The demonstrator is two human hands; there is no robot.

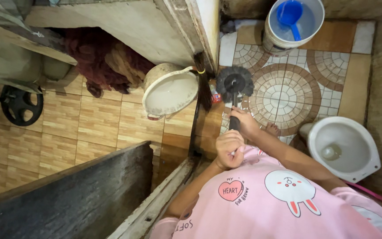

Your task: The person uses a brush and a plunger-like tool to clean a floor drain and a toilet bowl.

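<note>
Overhead view. A round black bristled brush (pixel 234 83) hangs head-down above the patterned mosaic floor (pixel 288 95), its slim dark handle running straight up from the head toward the body. The right hand (pixel 245 122) is the nearer to the head, its fingers wrapped round the handle; the left hand (pixel 229 149) sits higher, its fingers curled shut at the handle's top end. A white ceramic toilet bowl (pixel 344 146) lies to the right, and a pale plastic bucket (pixel 293 24) with a blue dipper (pixel 289 16) stands beyond.

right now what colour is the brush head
Black, the brush head shows best in the head view.
</note>
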